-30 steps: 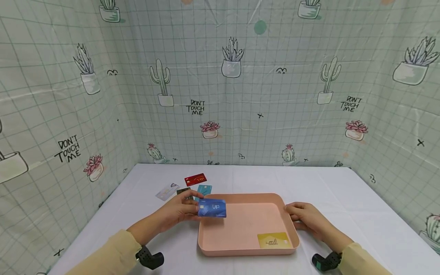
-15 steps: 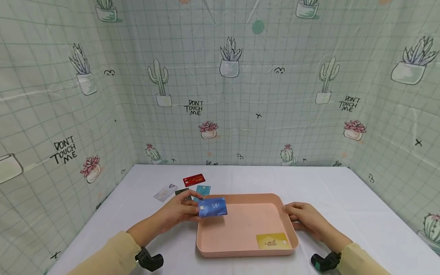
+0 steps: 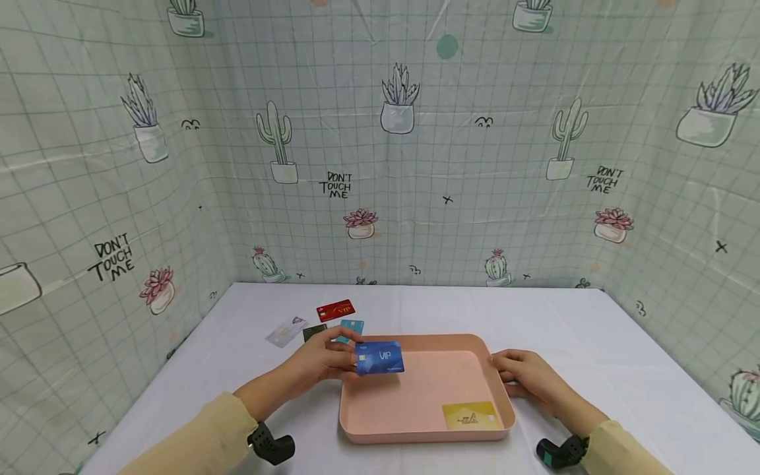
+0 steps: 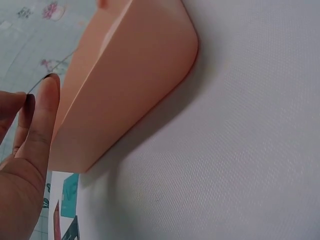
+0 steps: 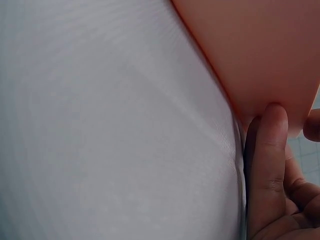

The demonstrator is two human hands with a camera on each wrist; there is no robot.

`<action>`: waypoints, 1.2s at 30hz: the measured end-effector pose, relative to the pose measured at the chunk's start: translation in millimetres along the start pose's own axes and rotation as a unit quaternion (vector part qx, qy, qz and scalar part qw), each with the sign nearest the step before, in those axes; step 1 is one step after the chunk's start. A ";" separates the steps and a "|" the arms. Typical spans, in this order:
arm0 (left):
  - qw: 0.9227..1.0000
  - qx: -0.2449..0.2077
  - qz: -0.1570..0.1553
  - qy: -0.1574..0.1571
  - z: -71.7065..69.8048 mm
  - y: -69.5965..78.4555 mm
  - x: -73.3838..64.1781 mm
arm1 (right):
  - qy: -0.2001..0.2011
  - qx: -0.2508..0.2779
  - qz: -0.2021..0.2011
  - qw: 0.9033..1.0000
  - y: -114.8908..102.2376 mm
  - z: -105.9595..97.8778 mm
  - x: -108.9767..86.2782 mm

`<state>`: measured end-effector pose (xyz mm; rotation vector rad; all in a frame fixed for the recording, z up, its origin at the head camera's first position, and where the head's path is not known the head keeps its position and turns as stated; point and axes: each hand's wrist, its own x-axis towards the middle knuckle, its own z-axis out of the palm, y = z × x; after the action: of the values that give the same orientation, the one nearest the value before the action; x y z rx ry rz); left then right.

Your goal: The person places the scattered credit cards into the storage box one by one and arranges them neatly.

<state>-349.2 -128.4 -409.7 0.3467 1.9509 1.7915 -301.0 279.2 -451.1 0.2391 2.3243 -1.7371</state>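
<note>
A blue VIP card [image 3: 380,357] is pinched by its left edge between the thumb and fingers of my left hand [image 3: 326,359]. It hangs above the left part of the pink tray [image 3: 427,437]. In the left wrist view the card [image 4: 40,82] appears edge-on as a thin line. A yellow card [image 3: 472,416] lies inside the tray near its front right corner. At the tray's right side, my right hand [image 3: 531,376] grips the rim; in the right wrist view its thumb [image 5: 272,125] presses the outer wall.
Behind my left hand on the white table [image 3: 558,323] lie a red VIP card [image 3: 335,310], a pale grey card [image 3: 287,332], a dark card [image 3: 315,332] and a teal card [image 3: 353,326]. A patterned cloth [image 3: 415,165] encloses the back and sides.
My left hand has carried the blue card a little to the right over the tray. The right hand stays at the tray's side.
</note>
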 end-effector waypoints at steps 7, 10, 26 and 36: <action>1.000 0.012 -0.008 0.009 4.4 2.2 0.7 | -0.008 0.005 -0.007 1.000 1.0 -0.4 -0.8; 1.000 0.019 -0.009 0.007 6.1 2.8 0.5 | -0.008 0.004 -0.007 1.000 1.2 -0.6 -0.7; 0.999 0.041 -0.012 0.009 20.1 3.6 3.6 | -0.004 0.002 -0.003 1.000 2.4 -0.4 1.9; 0.999 0.038 -0.020 0.016 23.7 4.1 4.5 | 0.002 -0.001 -0.001 1.000 0.8 1.4 0.9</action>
<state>-341.8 -105.2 -407.4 0.3035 2.0386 1.7117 -301.5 278.1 -452.5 0.2415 2.3300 -1.7361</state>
